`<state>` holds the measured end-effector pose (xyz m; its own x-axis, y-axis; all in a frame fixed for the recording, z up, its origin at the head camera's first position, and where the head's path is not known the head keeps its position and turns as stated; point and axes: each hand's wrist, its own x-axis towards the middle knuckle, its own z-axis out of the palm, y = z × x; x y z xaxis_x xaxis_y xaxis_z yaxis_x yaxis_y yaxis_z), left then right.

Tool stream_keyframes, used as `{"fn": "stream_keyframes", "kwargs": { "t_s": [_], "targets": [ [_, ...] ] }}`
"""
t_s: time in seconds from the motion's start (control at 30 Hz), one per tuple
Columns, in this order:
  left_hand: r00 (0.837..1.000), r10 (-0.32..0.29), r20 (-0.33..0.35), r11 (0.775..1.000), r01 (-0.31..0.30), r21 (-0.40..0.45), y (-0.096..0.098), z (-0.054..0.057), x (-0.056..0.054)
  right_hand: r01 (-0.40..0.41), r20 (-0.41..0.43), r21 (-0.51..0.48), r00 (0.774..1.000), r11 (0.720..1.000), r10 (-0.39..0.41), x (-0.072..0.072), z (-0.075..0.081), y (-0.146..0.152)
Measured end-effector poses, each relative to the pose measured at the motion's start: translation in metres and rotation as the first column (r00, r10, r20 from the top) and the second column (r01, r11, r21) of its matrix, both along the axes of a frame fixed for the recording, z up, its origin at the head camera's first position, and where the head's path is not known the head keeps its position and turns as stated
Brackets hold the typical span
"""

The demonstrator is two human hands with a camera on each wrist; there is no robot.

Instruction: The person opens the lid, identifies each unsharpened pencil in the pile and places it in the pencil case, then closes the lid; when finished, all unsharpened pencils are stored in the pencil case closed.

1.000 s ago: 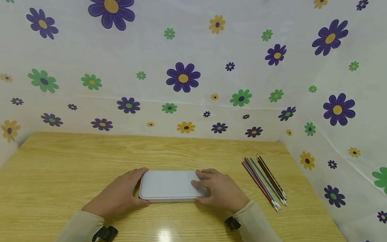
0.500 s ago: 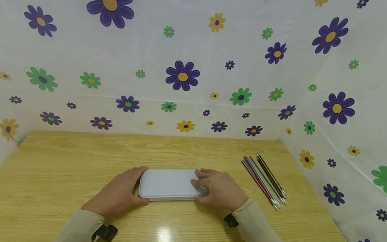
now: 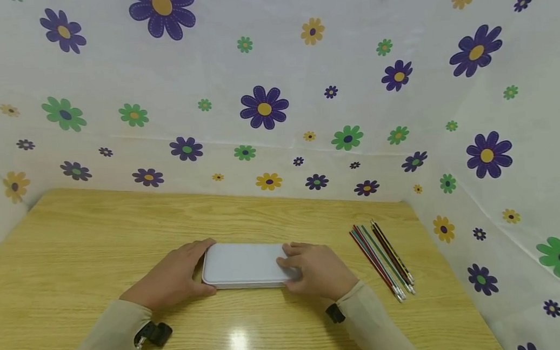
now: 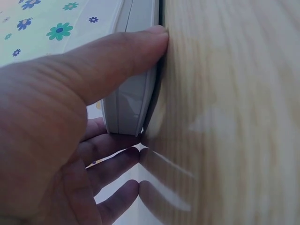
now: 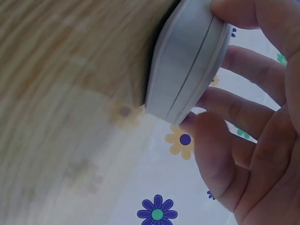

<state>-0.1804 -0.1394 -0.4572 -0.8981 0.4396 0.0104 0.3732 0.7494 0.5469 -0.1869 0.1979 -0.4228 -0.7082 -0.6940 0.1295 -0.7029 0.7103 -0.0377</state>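
Observation:
A white oblong case point(image 3: 243, 264) with rounded corners lies flat on the wooden table point(image 3: 117, 224). It looks like a pencil case, and its lid is down. My left hand point(image 3: 172, 277) grips the left end, thumb along the front side and fingers at the back corner. In the left wrist view the thumb point(image 4: 126, 54) presses the case's side wall. At the other end, my right hand point(image 3: 322, 272) holds the case with some fingers over the lid and the thumb at the front edge. A seam runs around the case point(image 5: 183, 65) in the right wrist view.
To the right of the case lies a bunch of several pencils point(image 3: 382, 262), red, teal and black-and-yellow, with white ends. A white cloth point(image 3: 292, 76) printed with flowers hangs behind the table and along its sides.

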Motion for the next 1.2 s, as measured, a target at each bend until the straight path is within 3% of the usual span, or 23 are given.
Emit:
{"fn": "stream_keyframes", "kwargs": {
  "t_s": [0.33, 0.43, 0.77, 0.93, 1.03, 1.2],
  "targets": [
    [1.000, 0.009, -0.017, 1.000, -0.009, -0.004, 0.002, -0.006, -0.005, -0.087, -0.038, 0.102, 0.995, 0.991, 0.091, -0.005, 0.005, 0.001],
    [1.000, 0.011, -0.023, 1.000, -0.011, 0.003, 0.002, -0.005, -0.006, -0.082, -0.031, 0.111, 0.996, 0.990, 0.086, -0.006, 0.006, -0.001],
    [0.999, -0.012, -0.039, 1.000, 0.013, 0.013, -0.001, -0.004, -0.008, 0.007, 0.084, 0.108, 0.996, 0.994, -0.016, -0.011, 0.007, 0.000],
    [0.999, -0.011, -0.036, 1.000, 0.012, 0.020, -0.001, -0.003, -0.007, 0.026, 0.212, 0.064, 0.976, 0.998, -0.039, -0.015, 0.006, 0.004],
    [0.999, -0.012, -0.039, 1.000, 0.012, 0.018, -0.001, -0.003, -0.007, 0.024, 0.259, 0.050, 0.965, 0.998, -0.036, -0.016, 0.006, 0.006],
    [0.999, -0.005, -0.033, 1.000, 0.006, 0.030, -0.003, -0.007, -0.008, -0.017, 0.250, 0.053, 0.968, 0.998, 0.003, -0.021, 0.005, 0.005]
  ]
}}
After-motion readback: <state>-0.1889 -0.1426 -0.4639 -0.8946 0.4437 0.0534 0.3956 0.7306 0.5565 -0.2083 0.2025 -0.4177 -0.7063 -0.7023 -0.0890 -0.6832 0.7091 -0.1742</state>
